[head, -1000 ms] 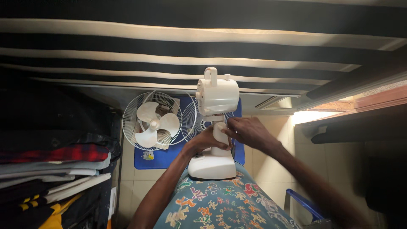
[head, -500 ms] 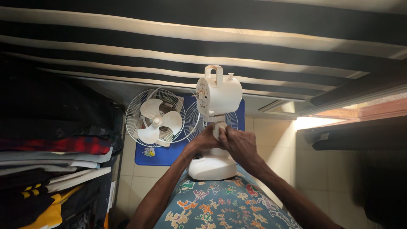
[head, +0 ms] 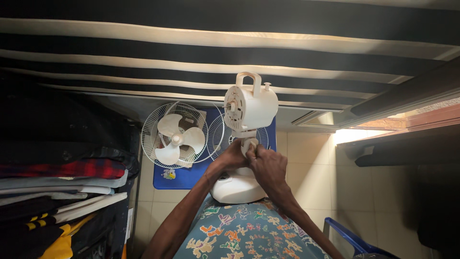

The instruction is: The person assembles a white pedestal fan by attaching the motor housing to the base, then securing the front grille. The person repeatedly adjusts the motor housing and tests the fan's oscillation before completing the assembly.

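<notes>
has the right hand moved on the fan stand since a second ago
Yes. The right hand slid left and closed onto the fan neck, beside the left hand.

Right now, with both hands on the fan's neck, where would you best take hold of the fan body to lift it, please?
Probably by the loop handle on top of the motor housing, reaching down from above. The fan body stands upright on its base, the handle is open and clear, and the left hand and right hand already crowd the slim neck.
</notes>
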